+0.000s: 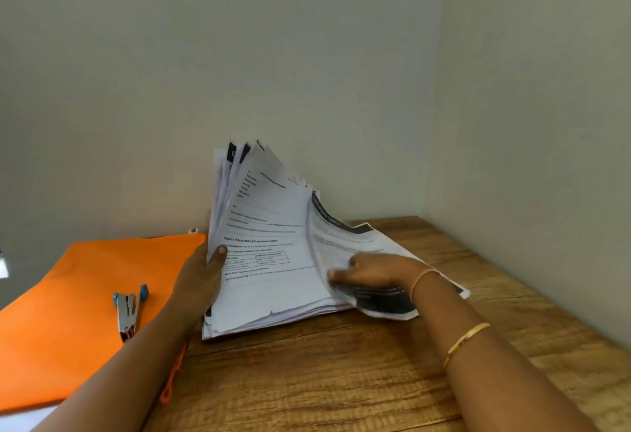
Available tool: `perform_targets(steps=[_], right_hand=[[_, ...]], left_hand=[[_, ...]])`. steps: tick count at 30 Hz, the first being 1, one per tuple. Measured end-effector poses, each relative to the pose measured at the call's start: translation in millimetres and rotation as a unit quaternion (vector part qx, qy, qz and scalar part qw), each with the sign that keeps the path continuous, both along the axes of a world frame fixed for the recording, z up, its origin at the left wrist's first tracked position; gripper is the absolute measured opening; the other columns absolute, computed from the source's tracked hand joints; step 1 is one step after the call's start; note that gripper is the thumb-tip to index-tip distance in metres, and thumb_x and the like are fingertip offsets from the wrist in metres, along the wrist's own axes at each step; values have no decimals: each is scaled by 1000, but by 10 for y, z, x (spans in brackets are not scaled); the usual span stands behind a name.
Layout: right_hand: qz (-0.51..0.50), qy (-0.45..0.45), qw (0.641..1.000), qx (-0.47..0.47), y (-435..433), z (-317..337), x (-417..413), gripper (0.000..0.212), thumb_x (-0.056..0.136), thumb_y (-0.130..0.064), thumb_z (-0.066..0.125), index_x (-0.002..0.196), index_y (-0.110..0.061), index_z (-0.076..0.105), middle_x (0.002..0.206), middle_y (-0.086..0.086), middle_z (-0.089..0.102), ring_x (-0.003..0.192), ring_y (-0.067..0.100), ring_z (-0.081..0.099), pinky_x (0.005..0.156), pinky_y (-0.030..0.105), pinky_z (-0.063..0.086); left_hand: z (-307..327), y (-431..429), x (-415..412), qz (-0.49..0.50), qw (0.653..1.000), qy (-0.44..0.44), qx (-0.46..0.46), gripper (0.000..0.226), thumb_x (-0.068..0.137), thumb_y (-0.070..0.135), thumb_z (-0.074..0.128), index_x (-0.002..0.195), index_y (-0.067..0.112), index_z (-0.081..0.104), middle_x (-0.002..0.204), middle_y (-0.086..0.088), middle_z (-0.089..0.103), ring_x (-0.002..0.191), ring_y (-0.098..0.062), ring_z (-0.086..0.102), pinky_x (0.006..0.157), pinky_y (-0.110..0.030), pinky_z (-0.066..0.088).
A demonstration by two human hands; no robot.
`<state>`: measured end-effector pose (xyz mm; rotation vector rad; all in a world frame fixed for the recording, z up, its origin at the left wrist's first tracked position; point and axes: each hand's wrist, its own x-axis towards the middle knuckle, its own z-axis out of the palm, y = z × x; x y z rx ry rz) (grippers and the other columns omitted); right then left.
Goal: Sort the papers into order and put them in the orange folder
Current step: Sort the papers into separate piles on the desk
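A thick stack of printed white papers point(269, 260) lies on the wooden table, its left part lifted and fanned upward toward the wall. My left hand point(201, 281) grips the raised sheets at their left edge, thumb on the front page. My right hand point(372, 272) lies on the lower sheets at the right, fingers among the page edges, next to a page with a black band. The orange folder point(78, 298) lies flat on the left of the table, partly under my left forearm.
A stapler point(128, 310) with blue ends lies on the orange folder. An orange cord point(172, 380) hangs off the folder's right edge. The table point(341, 380) stands in a corner, walls close behind and to the right.
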<state>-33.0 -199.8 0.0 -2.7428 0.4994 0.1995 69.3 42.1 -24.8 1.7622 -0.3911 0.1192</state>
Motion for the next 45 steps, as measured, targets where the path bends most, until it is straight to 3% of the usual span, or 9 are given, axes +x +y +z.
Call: perform_targets(steps=[2,9,15,19,24,34,38,41,45], right_hand=[[-7,68,997,-29,-3,-31,-37,84,87,-70,37,149,-16,22,156,9,23,140,27,28,112,39,22],[-149,51,985,-65,-673,-311,-76,90,78,-82,30,151,-34,5,159,7,-6,145,35,-3,113,62,4],[-132,2,982,-131,-766,-345,-84,68,92,-67,22,150,-35,6,160,2,-6,147,28,-4,112,63,0],[-144,-11,985,-94,-629,-234,-86,80,84,-78,23,150,-38,1,159,5,-10,146,33,-7,110,68,2],[-150,71,984,-69,-662,-267,-97,88,80,-80,32,150,-36,3,159,12,-4,145,38,0,114,61,8],[-165,10,984,-72,-699,-323,-125,75,88,-72,20,151,-33,7,160,7,-3,146,29,-3,111,66,1],[-135,-177,970,-97,-579,-244,-67,73,90,-68,22,149,-25,25,158,7,17,146,23,11,115,54,4],[-103,-352,925,98,-227,-100,1,68,91,-62,31,142,-18,38,147,5,40,134,24,37,111,40,29],[-102,-287,889,342,147,-116,78,73,85,-59,55,141,-17,31,137,4,47,122,25,49,105,41,39]], left_hand=[[-1,6,-5,0,1000,8,-2,37,101,27,38,132,9,46,111,-9,59,86,-20,55,60,-24,42],[7,11,-10,9,1000,17,-4,40,101,30,37,135,10,44,112,-11,58,82,-17,54,57,-23,41],[6,8,-14,10,1000,26,-8,42,101,30,38,137,10,42,122,-13,56,91,-22,52,58,-21,41],[2,19,-2,5,999,42,-24,41,100,31,39,137,13,42,121,-13,57,91,-23,55,60,-26,45],[-2,8,-1,9,999,39,-22,41,101,30,39,136,11,43,119,-11,57,92,-23,54,62,-26,43],[15,-3,-28,4,999,37,-35,40,101,30,38,136,10,44,111,-8,56,76,-13,52,57,-22,40],[20,8,-11,-1,998,44,-39,41,100,31,38,136,12,43,117,-10,58,86,-20,55,59,-25,43],[31,6,-14,-4,998,51,-36,42,100,33,38,137,14,42,116,-9,58,87,-21,56,60,-27,45],[57,14,-51,-14,998,47,-38,43,99,34,39,137,14,42,119,-10,59,95,-24,57,70,-32,49]])
